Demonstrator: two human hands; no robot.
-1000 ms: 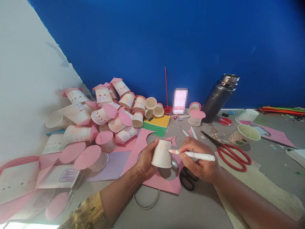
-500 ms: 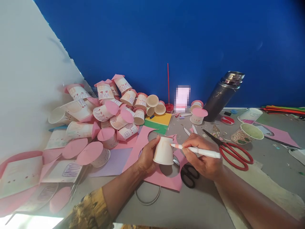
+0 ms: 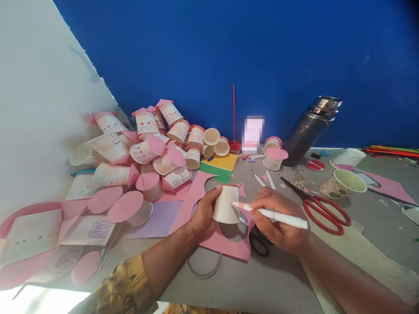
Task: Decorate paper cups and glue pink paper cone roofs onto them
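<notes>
My left hand (image 3: pixel 204 213) grips a white paper cup (image 3: pixel 226 205) turned upside down, its narrow end up. Faint orange marks show on the cup's side. In my right hand (image 3: pixel 281 218) is a white marker (image 3: pixel 283 219) with a pale orange band, and its tip meets the cup's wall or hovers just off it; I cannot tell which. Beneath the cup lies pink paper (image 3: pixel 209 242) with round holes cut out. Black-handled scissors (image 3: pixel 260 242) lie partly hidden below my right hand.
Decorated cups with pink paper tops (image 3: pixel 147 148) are heaped at the left. Red-handled scissors (image 3: pixel 327 213), a patterned cup (image 3: pixel 342 183) and a leaning dark flask (image 3: pixel 309 133) stand or lie at the right. Behind is a blue wall (image 3: pixel 196 52).
The marker tip has moved lower and further left across the cup's side. My right hand has dropped slightly with it. The view has shifted a little.
</notes>
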